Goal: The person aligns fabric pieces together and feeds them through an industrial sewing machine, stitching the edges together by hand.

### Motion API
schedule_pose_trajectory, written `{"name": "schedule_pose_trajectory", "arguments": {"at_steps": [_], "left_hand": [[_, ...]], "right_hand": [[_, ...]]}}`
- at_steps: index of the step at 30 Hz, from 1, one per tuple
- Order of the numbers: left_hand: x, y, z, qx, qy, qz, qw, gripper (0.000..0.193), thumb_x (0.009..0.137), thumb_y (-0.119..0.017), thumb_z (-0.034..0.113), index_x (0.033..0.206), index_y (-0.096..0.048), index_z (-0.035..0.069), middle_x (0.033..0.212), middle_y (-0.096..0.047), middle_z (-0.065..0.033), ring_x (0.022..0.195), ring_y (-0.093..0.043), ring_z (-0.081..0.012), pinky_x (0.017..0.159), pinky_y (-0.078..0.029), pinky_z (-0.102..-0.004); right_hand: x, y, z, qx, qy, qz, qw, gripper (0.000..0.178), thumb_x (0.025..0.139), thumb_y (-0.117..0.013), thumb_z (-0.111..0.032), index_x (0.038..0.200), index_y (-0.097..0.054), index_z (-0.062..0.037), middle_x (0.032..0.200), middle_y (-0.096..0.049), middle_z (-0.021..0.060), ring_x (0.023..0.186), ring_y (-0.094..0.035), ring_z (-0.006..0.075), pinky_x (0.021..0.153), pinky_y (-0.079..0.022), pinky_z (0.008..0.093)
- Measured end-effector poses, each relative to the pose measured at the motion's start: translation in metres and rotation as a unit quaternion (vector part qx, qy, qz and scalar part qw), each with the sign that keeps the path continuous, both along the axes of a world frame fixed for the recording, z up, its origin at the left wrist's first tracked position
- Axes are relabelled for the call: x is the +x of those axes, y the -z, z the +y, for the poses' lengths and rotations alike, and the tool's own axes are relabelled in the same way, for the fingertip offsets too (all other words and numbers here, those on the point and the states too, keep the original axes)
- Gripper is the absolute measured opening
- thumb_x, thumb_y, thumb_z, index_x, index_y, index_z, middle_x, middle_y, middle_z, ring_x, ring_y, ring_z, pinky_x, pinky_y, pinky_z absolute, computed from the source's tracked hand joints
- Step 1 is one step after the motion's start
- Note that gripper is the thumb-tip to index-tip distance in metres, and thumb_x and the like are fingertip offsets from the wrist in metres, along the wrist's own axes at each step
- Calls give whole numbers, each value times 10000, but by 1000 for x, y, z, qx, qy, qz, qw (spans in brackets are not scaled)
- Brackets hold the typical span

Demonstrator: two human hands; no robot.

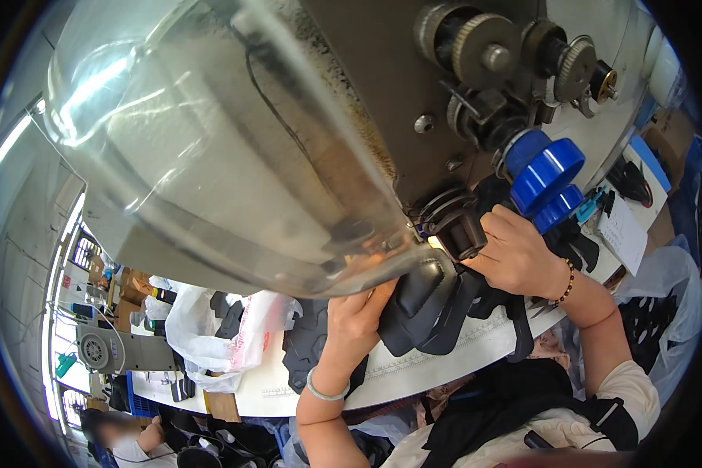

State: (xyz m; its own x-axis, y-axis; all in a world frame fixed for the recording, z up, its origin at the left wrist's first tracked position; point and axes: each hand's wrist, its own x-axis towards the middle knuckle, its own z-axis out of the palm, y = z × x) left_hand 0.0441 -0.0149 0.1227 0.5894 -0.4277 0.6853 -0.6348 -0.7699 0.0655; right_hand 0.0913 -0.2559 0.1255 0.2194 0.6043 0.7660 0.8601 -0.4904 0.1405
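Observation:
A black moulded pad (pixel 417 308) with thick raised sections sits under the head of a sewing machine (pixel 382 86). My left hand (pixel 355 320), a pale bangle on its wrist, grips the pad's left side; its fingertips are partly hidden behind the clear cover (pixel 234 171) and the pad. On the other side my right hand (pixel 519 253), wearing a beaded bracelet, has its fingers curled closed at the pad's edge, beside the dark cylindrical part (pixel 456 226) at the machine's lower end. A small light glows between the hands.
Blue knobs (pixel 546 175) hang just above my right hand. More black pads (pixel 308 343) and a white plastic bag (pixel 222 335) lie to the left on the white table (pixel 413 382). Paper (pixel 622 234) lies at right. Another person (pixel 136 437) sits at far left.

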Motion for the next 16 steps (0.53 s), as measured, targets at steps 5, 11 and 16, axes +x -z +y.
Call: {"name": "schedule_pose_trajectory", "arguments": {"at_steps": [5, 11, 16], "left_hand": [[-1, -5, -4, 3, 6, -12, 1000, 467, 594, -672, 26, 1060, -692, 11, 1044, -638, -125, 1012, -630, -315, 892, -503, -364], [-1, -1, -3, 3, 6, -26, 1000, 476, 588, -671, 24, 1064, -692, 11, 1029, -638, -123, 992, -635, -316, 882, -506, -362], [0, -4, -1, 0, 18, -4, 1000, 489, 595, -679, 38, 1084, -685, 16, 1038, -634, -124, 1012, -626, -324, 888, -500, -369]], "right_hand": [[2, 0, -2, -10, -25, 37, 999, 292, 738, -619, -114, 1014, -680, -41, 1034, -643, 22, 966, -598, 200, 886, -490, 342], [2, -1, -2, 5, -30, 9, 999, 296, 736, -619, -108, 1019, -670, -35, 1032, -640, 24, 976, -597, 205, 892, -490, 344], [-6, -9, -3, -47, -7, 53, 997, 337, 735, -613, -84, 1067, -656, -44, 1083, -624, 53, 1019, -584, 218, 916, -475, 317]]}}
